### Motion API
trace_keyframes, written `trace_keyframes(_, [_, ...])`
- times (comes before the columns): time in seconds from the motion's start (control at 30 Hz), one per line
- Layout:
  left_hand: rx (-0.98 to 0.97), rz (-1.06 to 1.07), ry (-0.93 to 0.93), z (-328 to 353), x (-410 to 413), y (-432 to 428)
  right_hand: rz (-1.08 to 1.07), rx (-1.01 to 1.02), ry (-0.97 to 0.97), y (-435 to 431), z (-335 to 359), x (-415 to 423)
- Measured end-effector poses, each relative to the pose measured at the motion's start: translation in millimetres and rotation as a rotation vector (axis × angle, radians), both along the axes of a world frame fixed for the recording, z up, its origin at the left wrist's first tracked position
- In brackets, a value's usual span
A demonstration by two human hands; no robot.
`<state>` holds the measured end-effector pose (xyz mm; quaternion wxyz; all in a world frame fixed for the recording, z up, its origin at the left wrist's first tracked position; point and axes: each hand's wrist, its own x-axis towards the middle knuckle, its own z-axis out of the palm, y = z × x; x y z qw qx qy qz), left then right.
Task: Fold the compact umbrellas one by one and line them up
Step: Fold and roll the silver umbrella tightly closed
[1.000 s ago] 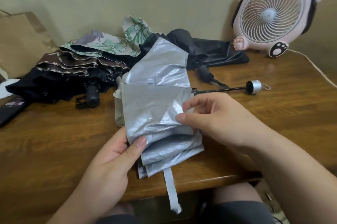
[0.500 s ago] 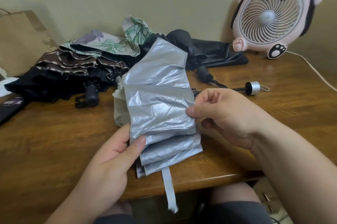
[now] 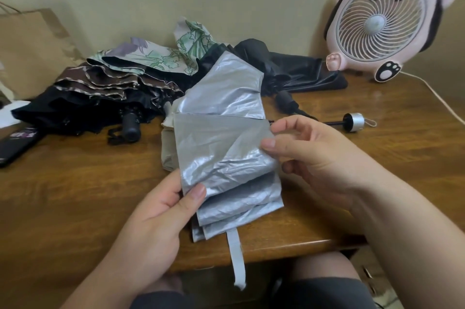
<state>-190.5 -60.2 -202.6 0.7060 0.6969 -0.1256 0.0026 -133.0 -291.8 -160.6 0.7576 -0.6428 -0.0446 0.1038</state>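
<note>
One strap (image 3: 237,258) hangs down past the near edge of the desk (image 3: 75,183). It belongs to the silver umbrella (image 3: 221,147), which is held just above the desk. The left hand (image 3: 151,220) pinches the stacked pleats at their near left corner, with the thumb on top. The right hand (image 3: 314,157) pinches the right edge of the top panel. To fold well, I think each panel should be pulled flat and laid evenly on the stack before the strap is wrapped. To the right the desk gives room, up to the handle (image 3: 353,121). Farther away, unfolded umbrellas (image 3: 113,87) crowd the left, and a fan (image 3: 382,22) stands far right.
</note>
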Motion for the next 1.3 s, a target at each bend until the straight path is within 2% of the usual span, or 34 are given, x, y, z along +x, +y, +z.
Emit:
trace_keyframes(0.17, [0.004, -0.017, 0.002, -1.3, 1.8, 2.1, 0.004, -0.096, -0.069, 5.1, -2.1, -2.4])
trace_keyframes(0.47, [0.078, -0.04, -0.008, -3.8, 3.5, 6.7, -0.051, -0.007, -0.037, -9.6, -5.3, 8.9])
trace_keyframes(0.6, [0.071, -0.008, -0.002, -4.4, 3.0, 7.7, -0.033, -0.036, -0.135, -7.7, -12.5, 1.6])
trace_keyframes(0.77, [0.14, 0.175, -0.033, -5.7, 0.1, 11.9, 0.006, -0.143, -0.321, -4.1, -18.4, -9.7])
trace_keyframes(0.93, [0.391, 0.318, -0.085, 0.9, -7.2, 8.7, -0.11, -0.192, -0.418, -7.2, -34.7, -12.7])
trace_keyframes(1.1, [0.761, 0.514, -0.359, 27.7, -2.9, 9.6, -0.118, -0.382, -0.46, -8.2, -42.5, -17.6])
trace_keyframes(1.2, [0.981, 0.352, -0.611, 62.5, 28.3, -3.7, -0.118, -0.505, -0.478, -7.5, -43.5, -19.8])
trace_keyframes(1.23, [1.127, 0.238, -0.605, 68.5, 44.2, -11.3, -0.119, -0.55, -0.487, -6.5, -43.9, -21.0])
trace_keyframes(1.3, [1.434, 0.03, -0.427, 67.4, 72.4, -27.0, -0.134, -0.629, -0.498, -5.0, -45.5, -23.7])
